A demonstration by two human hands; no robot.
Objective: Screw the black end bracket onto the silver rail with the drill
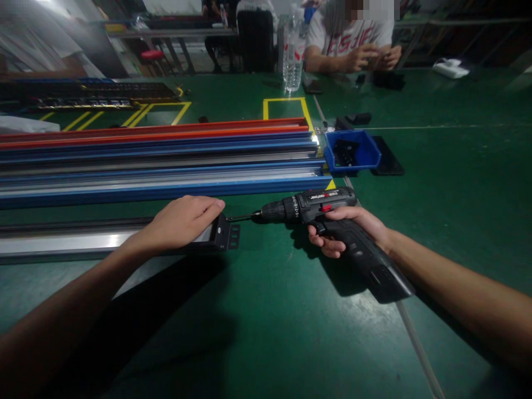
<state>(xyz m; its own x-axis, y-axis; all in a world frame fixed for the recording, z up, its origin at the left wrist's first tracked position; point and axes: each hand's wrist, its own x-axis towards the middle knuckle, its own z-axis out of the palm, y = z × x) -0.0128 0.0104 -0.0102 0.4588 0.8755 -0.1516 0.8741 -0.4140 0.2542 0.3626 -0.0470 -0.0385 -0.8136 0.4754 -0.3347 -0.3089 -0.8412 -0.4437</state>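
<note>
My right hand (341, 230) is wrapped round the grip of a black cordless drill (332, 202), which lies level and points left. Its long thin bit (240, 218) reaches the black end bracket (219, 235) of a long metal profile (103, 240). Whether the tip sits in a screw is too small to tell. Across the profile's end, right beside the bracket, my left hand (183, 221) is closed over the top with its fingers wrapped down the far side. Slots show in the bracket's flange.
Blue profiles (249, 185) and an orange profile (249, 127) lie behind. A blue bin (366, 160) holds black parts, next to a dark flat object (390, 157). Farther back stand a plastic bottle (293, 61) and a white power strip (451, 68). A person (328, 39) sits across the green table (291, 332).
</note>
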